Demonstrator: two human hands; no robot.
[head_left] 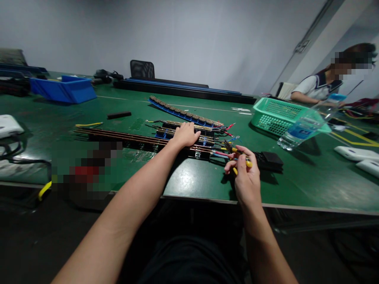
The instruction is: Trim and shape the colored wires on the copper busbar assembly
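My left hand (pixel 187 135) lies palm down across several dark strips, its thumb held out to the right. Copper-coloured rods run along the longest strip (pixel 139 139), which is nearest to me. A shorter blue and black strip (pixel 166 133) lies partly beneath the hand. My right hand (pixel 247 173) is closed round yellow-handled pliers (pixel 249 162). The dark jaws of the pliers are beside the strips' right ends, near a red wire (pixel 220 153) and a blue wire (pixel 235 138). Whether the jaws touch a wire is too small to tell.
Another blue strip (pixel 183 112) lies behind. A green basket (pixel 272 114) and a tilted plastic bottle (pixel 299 132) stand right. A blue bin (pixel 63 90) sits far left, long dark profiles (pixel 189 88) at the back. A black block (pixel 271 158) lies beyond my right hand. A person (pixel 316 86) sits far right.
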